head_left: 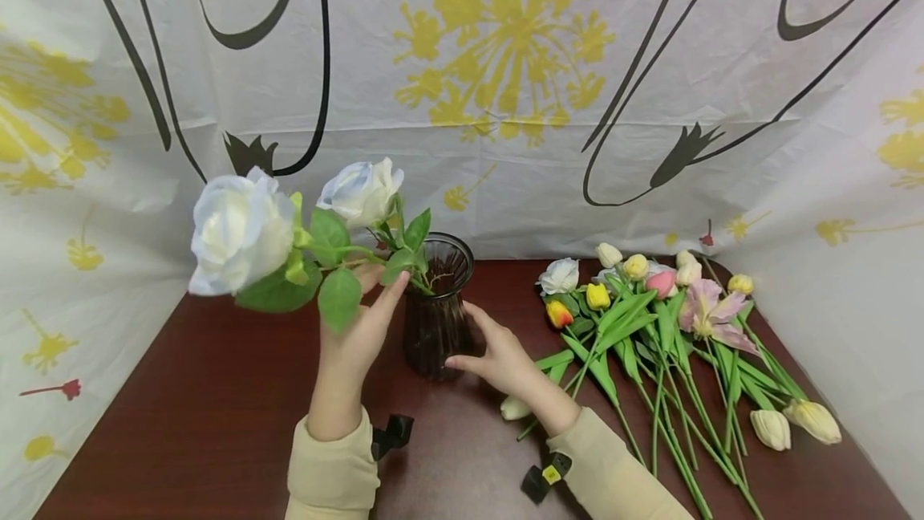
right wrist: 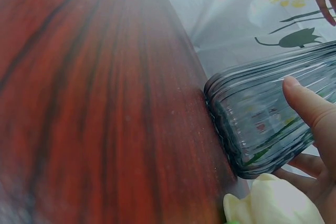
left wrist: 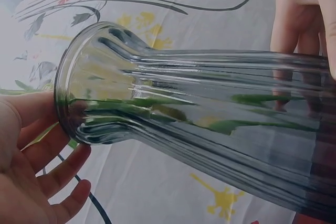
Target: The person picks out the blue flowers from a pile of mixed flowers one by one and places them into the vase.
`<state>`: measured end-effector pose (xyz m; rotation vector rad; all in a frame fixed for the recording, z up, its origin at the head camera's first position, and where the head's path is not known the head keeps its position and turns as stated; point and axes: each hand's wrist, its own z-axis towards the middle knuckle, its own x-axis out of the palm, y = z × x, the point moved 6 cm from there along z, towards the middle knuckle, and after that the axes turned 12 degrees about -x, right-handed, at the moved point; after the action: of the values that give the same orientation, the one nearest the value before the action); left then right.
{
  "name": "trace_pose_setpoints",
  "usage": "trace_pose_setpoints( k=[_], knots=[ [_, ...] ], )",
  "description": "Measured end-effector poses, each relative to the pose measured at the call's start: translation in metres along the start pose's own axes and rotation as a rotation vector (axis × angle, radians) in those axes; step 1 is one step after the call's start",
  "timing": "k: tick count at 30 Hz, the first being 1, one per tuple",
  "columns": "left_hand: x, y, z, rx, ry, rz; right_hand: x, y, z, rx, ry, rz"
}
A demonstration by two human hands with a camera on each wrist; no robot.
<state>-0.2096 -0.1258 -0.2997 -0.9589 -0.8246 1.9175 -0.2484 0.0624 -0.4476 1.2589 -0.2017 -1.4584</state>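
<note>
**Vase Steadied on Table, Two White Roses Leaning from Its Mouth**

Nearest, in the head view: two cream sleeves, cut off at the bottom edge, each with a black strap at the wrist. Just beyond, the left hand (head_left: 357, 327) raised with fingers straight and together, fingertips up among the rose leaves beside the vase (head_left: 435, 307) neck; whether touching the glass, impossible to tell from there. Left wrist view closer: fingers (left wrist: 50, 174) loosely spread under the rim (left wrist: 79, 85), palm just beside it, nothing pinched; green stems faintly seen through the ribbed glass.

Right hand (head_left: 498, 355) cupped against the vase's lower body, thumb forward. Right wrist view alone showed the thumb (right wrist: 307, 103) pressed flat on the ribbed wall, the other fingers mostly hidden behind the glass, and the base standing on the red-brown table (right wrist: 94, 103). A pale bud (right wrist: 273, 203), cut off at the bottom edge and blurred, lay just under that hand.

Vase upright at mid-table. Roses (head_left: 241, 235) leaned left and toward the camera, the larger bloom hiding part of the backdrop; their stems' lower ends lost in the dark glass.

Farther right, a heap of tulips (head_left: 650, 303) lay on the table, stems crossing, some running out of frame. Behind all, a printed cloth (head_left: 505, 62).
</note>
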Motion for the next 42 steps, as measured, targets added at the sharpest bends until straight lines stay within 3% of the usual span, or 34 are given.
trace_pose_setpoints(
  k=[3,6,12,22,29,37,42],
  knots=[
    [0.001,0.008,-0.001,-0.107,0.050,-0.011,0.000,-0.001,0.000,0.000,-0.001,0.000],
    [0.000,0.010,-0.002,-0.134,0.018,-0.053,0.000,-0.001,-0.001,0.000,-0.001,0.001],
    [-0.004,0.003,-0.004,-0.031,-0.131,-0.282,0.001,-0.003,-0.001,0.006,0.003,-0.004],
    [-0.003,0.001,-0.005,0.002,-0.145,-0.301,0.000,-0.002,0.001,0.009,0.008,0.005],
    [0.000,-0.002,-0.006,0.059,-0.136,-0.119,0.000,-0.002,0.000,0.009,0.007,0.001],
    [0.010,-0.006,-0.005,0.062,0.006,0.167,0.001,-0.002,0.000,0.013,0.005,0.007],
    [0.011,-0.009,-0.006,0.152,0.062,0.226,0.001,-0.003,0.000,0.015,0.011,0.013]
  ],
)
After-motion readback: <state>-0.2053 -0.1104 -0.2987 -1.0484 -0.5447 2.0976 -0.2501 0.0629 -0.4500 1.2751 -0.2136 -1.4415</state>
